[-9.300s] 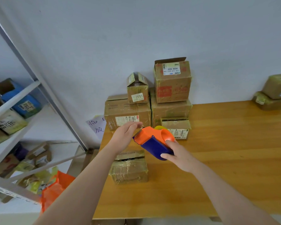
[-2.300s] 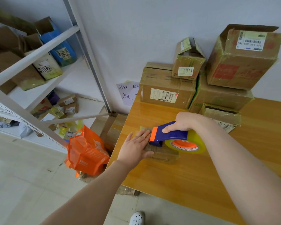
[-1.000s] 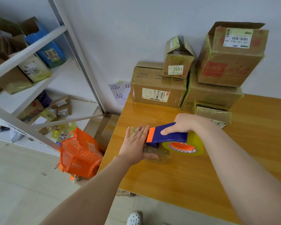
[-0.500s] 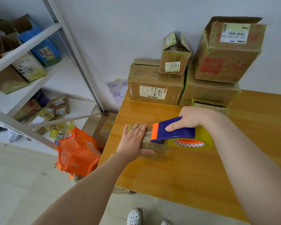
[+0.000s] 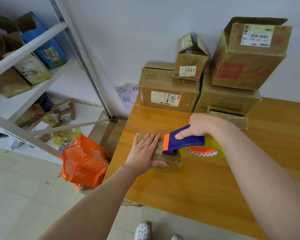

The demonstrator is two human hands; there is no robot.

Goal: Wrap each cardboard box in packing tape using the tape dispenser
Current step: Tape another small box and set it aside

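Head view: left hand (image 5: 144,153) flat-fingered on box (image 5: 172,161) as before, fingers of right hand (image 5: 197,125) around tape dispenser (image 5: 188,142).

Your left hand (image 5: 144,151) lies flat on a small box (image 5: 170,161) near the left edge of the worktop (image 5: 206,184). Your right hand (image 5: 197,124) grips the tape dispenser (image 5: 185,142), whose front end rests on the box's right part. Stacked boxes (image 5: 168,94) stand behind, against the wall. A shelving rack (image 5: 87,66) stands left of the worktop, with a bag (image 5: 83,163) on the floor between them.
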